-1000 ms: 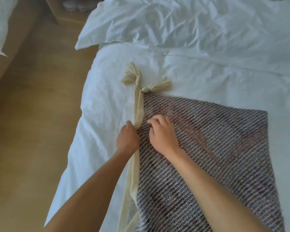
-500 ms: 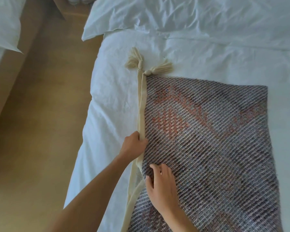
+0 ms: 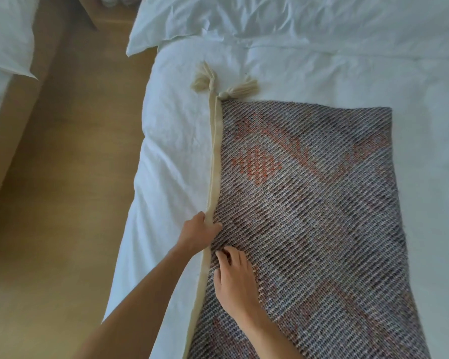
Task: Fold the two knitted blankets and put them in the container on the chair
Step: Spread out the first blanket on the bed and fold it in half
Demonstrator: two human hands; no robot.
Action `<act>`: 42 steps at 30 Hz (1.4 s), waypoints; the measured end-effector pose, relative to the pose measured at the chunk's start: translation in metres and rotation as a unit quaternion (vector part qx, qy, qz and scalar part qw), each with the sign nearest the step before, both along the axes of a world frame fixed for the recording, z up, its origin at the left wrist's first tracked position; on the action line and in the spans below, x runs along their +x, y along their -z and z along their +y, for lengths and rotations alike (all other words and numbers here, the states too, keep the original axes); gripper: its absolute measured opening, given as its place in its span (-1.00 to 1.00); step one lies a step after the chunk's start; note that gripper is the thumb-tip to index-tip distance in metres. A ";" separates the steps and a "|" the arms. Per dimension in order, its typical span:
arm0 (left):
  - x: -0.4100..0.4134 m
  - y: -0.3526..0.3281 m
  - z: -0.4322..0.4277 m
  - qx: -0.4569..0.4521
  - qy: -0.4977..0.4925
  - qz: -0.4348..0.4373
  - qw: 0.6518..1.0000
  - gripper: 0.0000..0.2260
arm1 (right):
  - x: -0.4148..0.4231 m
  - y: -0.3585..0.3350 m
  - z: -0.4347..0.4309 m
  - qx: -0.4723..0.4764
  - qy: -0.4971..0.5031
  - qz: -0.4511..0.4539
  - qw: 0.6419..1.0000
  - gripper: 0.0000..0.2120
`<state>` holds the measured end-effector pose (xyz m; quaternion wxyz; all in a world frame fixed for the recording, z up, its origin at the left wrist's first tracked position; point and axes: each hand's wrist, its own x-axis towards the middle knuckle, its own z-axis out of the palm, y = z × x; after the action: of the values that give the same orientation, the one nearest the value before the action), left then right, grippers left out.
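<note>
A grey-brown knitted blanket with orange patterning lies flat on the white bed, folded over itself. A cream border runs along its left edge and ends in two cream tassels at the far corner. My left hand pinches that cream edge partway down the blanket's left side. My right hand rests palm down on the knit just below it, fingers curled against the fabric. The second blanket, the container and the chair are out of view.
The white bed sheet is rumpled, with a white pillow at the far end. Wooden floor lies to the left of the bed. Another white bed corner shows at the far left.
Both hands have slid down the blanket's left edge toward me. The view has drawn back, so more of the blanket and the tassels now show.
</note>
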<state>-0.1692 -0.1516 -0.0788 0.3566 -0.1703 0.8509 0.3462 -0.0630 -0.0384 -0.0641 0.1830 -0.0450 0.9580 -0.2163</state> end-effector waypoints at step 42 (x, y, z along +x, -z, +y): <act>0.169 -0.030 -0.039 -0.012 0.085 -0.070 0.994 -0.82 | 0.202 -0.035 -0.057 0.000 0.121 -0.196 0.973 -0.63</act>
<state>-0.0002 -0.1908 -0.0485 0.4417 -0.1252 0.8392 0.2914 0.1389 -0.0958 -0.0287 0.3398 0.1142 0.9019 -0.2409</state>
